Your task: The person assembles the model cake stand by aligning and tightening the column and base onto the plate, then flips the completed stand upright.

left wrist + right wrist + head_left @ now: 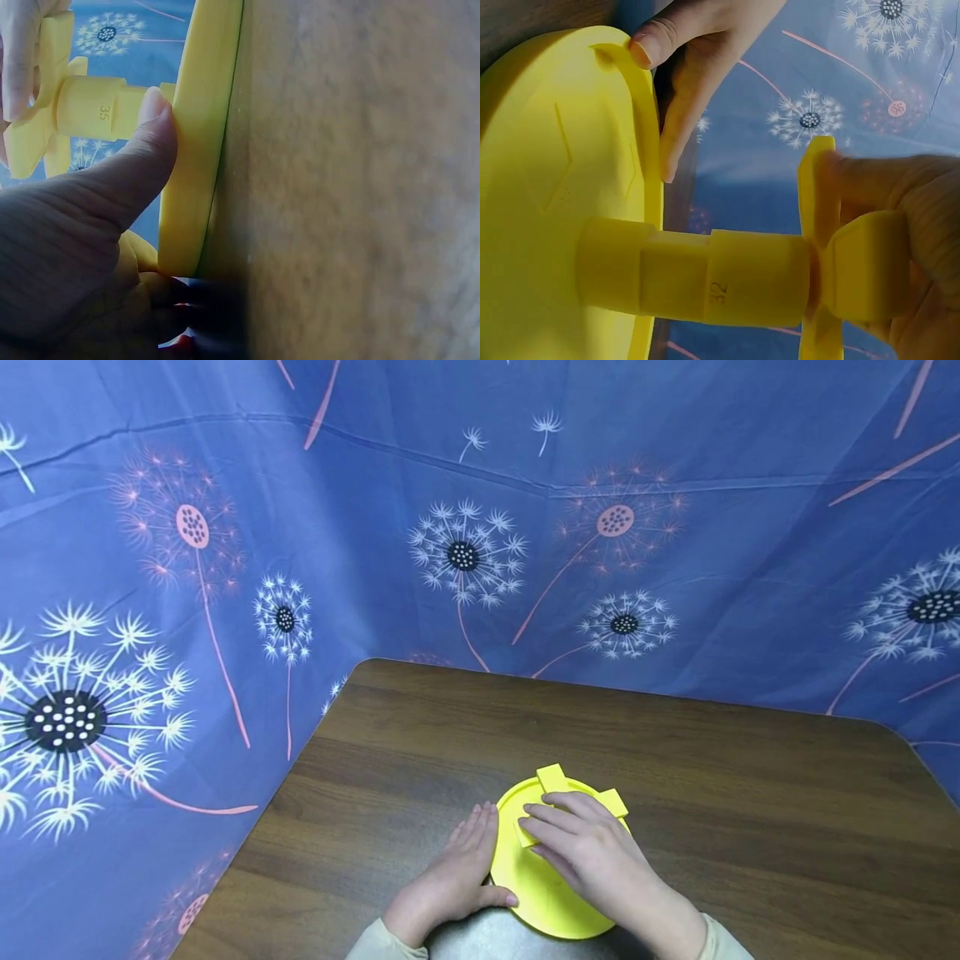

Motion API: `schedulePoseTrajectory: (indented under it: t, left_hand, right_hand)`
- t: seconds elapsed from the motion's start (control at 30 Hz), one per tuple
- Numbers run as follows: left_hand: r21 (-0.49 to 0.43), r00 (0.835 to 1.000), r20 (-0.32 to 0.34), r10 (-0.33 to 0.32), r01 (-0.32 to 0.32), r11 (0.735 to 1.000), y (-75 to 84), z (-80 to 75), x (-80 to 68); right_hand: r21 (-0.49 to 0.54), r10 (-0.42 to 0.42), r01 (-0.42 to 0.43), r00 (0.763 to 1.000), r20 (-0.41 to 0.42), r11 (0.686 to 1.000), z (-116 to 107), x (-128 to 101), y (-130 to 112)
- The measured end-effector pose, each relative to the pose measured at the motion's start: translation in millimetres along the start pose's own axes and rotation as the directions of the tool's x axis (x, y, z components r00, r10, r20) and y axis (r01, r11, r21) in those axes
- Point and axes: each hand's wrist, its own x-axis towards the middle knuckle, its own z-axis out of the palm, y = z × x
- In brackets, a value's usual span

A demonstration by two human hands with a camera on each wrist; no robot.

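Head view: a person sits at a brown wooden bench (675, 777), blue dandelion-print cloth (465, 552) hung behind and to the sides.
Thing in hand: a yellow round base (536, 893) lying flat near the bench's front edge, with a yellow stepped post (705, 277) standing up from its middle and a yellow cross-shaped top (553, 778) on the post.
Left hand (457, 877): lies at the base's left rim, fingers straight and together on the bench, thumb (142, 150) pressed on the rim; steadying, not grasping.
Right hand (592, 852): over the cross-shaped top, fingers (551, 818) curled round its arms; the right wrist view shows the grip closed on it.
Markings: a number moulded on the post, small.
Step, as I judge it: the top piece is being turned or seated on the post while the base is held still.
Next move calls for: firm downward hold on the rim so the base does not spin; straight pull or twist along the post's axis.
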Motion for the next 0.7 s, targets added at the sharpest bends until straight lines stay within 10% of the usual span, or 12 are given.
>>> schedulePoseTrajectory:
  t: [0.23, 0.43, 0.7]
  left_hand:
    - [0.009, 1.000, -0.005, 0.002, -0.002, 1.000, -0.3, 0.5, 0.6]
    - [-0.002, 1.000, 0.007, -0.012, 0.012, 1.000, 0.2, 0.2, -0.2]
    - [0.001, 1.000, 0.003, -0.004, 0.004, 1.000, 0.7, -1.4, -0.7]
  right_hand:
    - [0.062, 0.066, -0.055, 0.978, -0.198, 0.997, -7.1, -8.8, 9.3]
    - [0.101, 0.304, -0.291, 0.940, -0.155, 0.951, -16.6, -27.5, 21.4]
    - [0.112, 0.553, -0.546, 0.832, -0.038, 0.830, -22.1, -49.9, 31.1]
